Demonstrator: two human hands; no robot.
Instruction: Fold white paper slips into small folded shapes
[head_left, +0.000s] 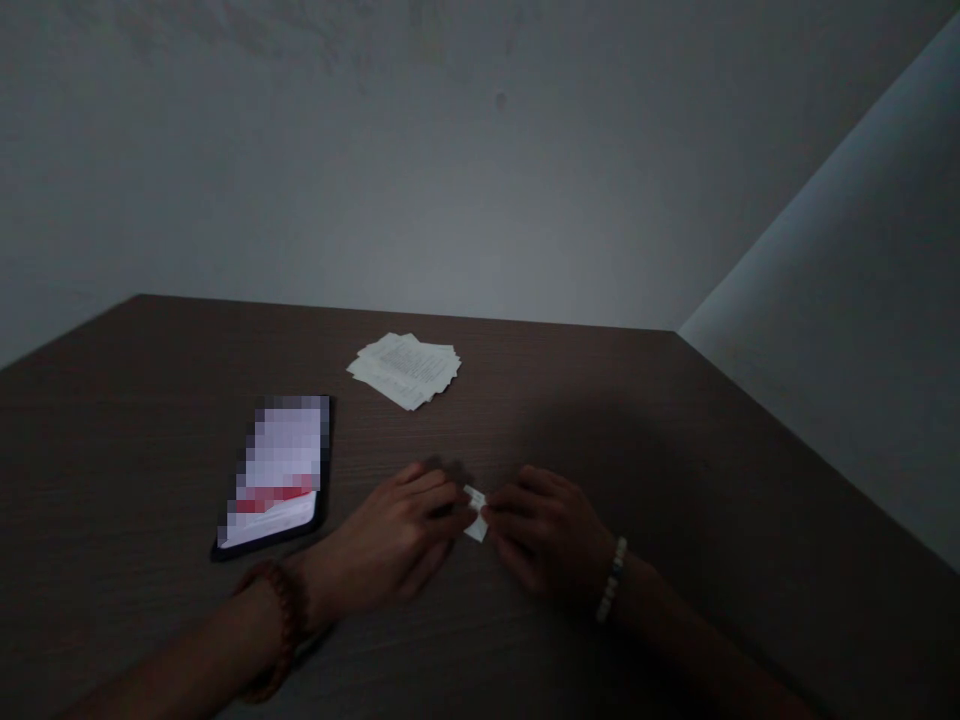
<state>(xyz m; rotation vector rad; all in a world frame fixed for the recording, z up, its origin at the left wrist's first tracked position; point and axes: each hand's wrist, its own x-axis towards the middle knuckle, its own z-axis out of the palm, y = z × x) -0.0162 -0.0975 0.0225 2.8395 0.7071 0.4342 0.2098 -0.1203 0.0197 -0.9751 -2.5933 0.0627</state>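
Observation:
A small piece of white paper (475, 528) lies low over the dark table between my two hands, with most of it hidden by my fingers. My left hand (405, 530) comes in from the lower left, a brown beaded bracelet on its wrist, and its closed fingers grip the paper's left side. From the right, my right hand (551, 530), wearing a pale bracelet, has its fingers closed on the opposite side. The fingertips of both hands nearly meet at the paper. Faint print or creases show on its upper part.
A loose stack of printed paper sheets (409, 370) lies farther back on the brown wooden table (225, 345). Left of my left hand lies a tablet (281, 470) with a lit, partly blurred screen. A grey wall (480, 180) rises behind the table, and another stands along its right edge.

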